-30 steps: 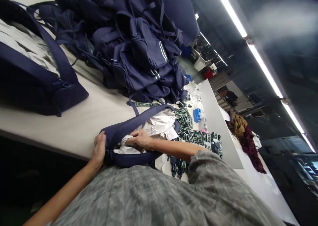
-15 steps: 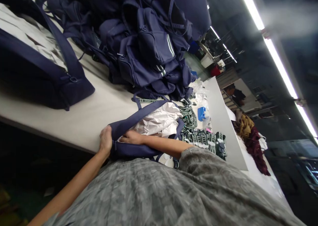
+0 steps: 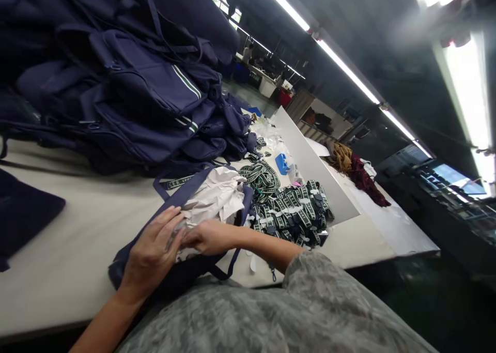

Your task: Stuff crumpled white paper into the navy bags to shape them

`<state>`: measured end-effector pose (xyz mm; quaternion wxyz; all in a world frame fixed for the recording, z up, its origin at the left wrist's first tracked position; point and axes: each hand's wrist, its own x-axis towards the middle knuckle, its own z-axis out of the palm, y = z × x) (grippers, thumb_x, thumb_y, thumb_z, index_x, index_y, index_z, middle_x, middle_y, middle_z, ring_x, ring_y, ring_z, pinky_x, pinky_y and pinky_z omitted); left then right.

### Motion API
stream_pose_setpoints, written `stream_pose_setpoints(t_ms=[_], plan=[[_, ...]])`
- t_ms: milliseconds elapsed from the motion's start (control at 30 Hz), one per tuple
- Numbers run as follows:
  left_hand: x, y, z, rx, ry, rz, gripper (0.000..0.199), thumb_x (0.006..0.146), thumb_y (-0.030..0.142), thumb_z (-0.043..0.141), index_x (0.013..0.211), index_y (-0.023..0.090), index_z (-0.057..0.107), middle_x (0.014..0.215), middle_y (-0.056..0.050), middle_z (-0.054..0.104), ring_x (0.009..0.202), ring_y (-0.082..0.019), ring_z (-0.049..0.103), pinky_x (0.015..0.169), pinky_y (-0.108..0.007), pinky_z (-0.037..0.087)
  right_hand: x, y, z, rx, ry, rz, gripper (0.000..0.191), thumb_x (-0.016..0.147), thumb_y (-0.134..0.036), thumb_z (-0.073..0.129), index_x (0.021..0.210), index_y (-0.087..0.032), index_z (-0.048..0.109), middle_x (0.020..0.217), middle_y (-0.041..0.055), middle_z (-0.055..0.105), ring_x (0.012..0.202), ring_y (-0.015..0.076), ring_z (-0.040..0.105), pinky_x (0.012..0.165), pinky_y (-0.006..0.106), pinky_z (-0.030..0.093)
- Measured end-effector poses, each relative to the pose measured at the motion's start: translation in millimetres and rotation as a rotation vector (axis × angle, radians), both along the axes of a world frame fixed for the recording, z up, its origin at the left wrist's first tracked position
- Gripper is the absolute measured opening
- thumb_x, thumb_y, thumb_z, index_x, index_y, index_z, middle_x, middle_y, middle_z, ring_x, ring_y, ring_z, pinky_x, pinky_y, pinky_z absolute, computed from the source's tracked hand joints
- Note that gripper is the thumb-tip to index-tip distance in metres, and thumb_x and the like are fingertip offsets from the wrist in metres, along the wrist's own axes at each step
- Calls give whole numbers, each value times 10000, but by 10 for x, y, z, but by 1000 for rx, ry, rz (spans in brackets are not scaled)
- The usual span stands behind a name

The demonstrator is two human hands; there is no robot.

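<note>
A navy bag [image 3: 132,244] lies on the light tabletop at the table's near edge, its opening filled with crumpled white paper [image 3: 219,193]. My left hand [image 3: 153,249] is at the far-left part of the opening, its fingers bent over the paper near the bag's edge. Beside it, my right hand [image 3: 207,236] reaches in from the right, fingers closed at the paper, close to the left fingertips. What either hand grips is too small or hidden to make out. A dark strap loop hangs below my right wrist.
Navy bags with white stripes [image 3: 155,94] are heaped at the back left. Printed green straps [image 3: 294,211] lie in bundles to the right, near a blue tape dispenser [image 3: 282,164]. A grey panel [image 3: 310,172] stands behind them. Another navy piece [image 3: 27,208] lies far left.
The view has swung to the right. My left hand has moved from the bag's outer end onto the paper at the opening, and my right hand is now nearly touching it.
</note>
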<state>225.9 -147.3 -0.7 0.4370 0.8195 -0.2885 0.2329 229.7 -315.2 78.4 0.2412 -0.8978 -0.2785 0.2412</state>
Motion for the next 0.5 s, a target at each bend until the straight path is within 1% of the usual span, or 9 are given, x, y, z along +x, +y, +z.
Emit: stream_pose_setpoints(t_ms=[67, 133, 167, 200, 233, 300, 367, 433, 500], plan=[[-23, 14, -54, 50, 17, 125, 482, 934, 321, 536, 1409, 272, 473, 1480, -109, 466, 1397, -310, 423, 1185, -527, 340, 32, -270, 199, -134, -303, -112, 355, 883, -116, 581, 1215, -208, 668, 1352, 90, 596, 1190, 210, 543, 1036, 336, 396], [-41, 33, -122, 99, 87, 273, 588, 926, 403, 544, 1471, 232, 407, 1535, -156, 372, 1441, -366, 334, 1192, -572, 293, 174, -511, 270, -298, -470, -294, 549, 848, -280, 707, 1376, -240, 564, 1493, 136, 448, 1311, 282, 437, 1104, 455, 325], [-38, 45, -157, 112, 130, 312, 644, 925, 443, 532, 1503, 217, 361, 1531, -173, 367, 1442, -382, 324, 1187, -579, 292, 276, -610, 258, -360, -463, -348, 670, 798, -363, 769, 1414, -252, 531, 1500, 155, 424, 1319, 312, 419, 1098, 493, 318], [-24, 59, -191, 116, 172, 328, 676, 929, 472, 505, 1525, 210, 323, 1504, -182, 398, 1424, -388, 349, 1177, -576, 309, 387, -688, 225, -389, -416, -374, 738, 746, -427, 814, 1410, -253, 541, 1468, 166, 450, 1298, 327, 433, 1082, 502, 327], [1, 78, -225, 119, 211, 328, 684, 938, 490, 469, 1539, 213, 298, 1457, -181, 452, 1390, -389, 398, 1155, -571, 343, 497, -742, 181, -383, -354, -374, 722, 718, -455, 833, 1365, -246, 591, 1400, 162, 511, 1255, 320, 467, 1061, 480, 347], [73, 128, -286, 131, 273, 314, 660, 952, 511, 394, 1551, 256, 284, 1362, -156, 548, 1292, -395, 505, 1079, -572, 423, 674, -771, 99, -298, -267, -348, 453, 762, -382, 814, 1168, -202, 726, 1181, 121, 639, 1110, 257, 554, 994, 379, 392], [151, 191, -336, 144, 306, 313, 629, 954, 527, 353, 1546, 324, 300, 1324, -122, 595, 1205, -405, 573, 995, -584, 476, 754, -689, 55, -155, -245, -339, 145, 813, -232, 763, 929, -147, 781, 954, 71, 686, 944, 183, 594, 897, 280, 414], [209, 252, -374, 155, 315, 310, 615, 947, 541, 354, 1529, 341, 344, 1303, -110, 627, 1141, -411, 616, 921, -582, 506, 726, -515, 17, 54, -181, -306, 63, 825, -181, 738, 837, -131, 774, 843, 30, 692, 841, 141, 609, 816, 222, 424], [234, 300, -405, 163, 319, 298, 602, 947, 537, 354, 1495, 297, 417, 1298, -121, 643, 1116, -404, 637, 885, -554, 520, 626, -291, -82, 284, -27, -242, 104, 811, -226, 758, 861, -137, 774, 840, 3, 708, 822, 129, 634, 791, 191, 439]])
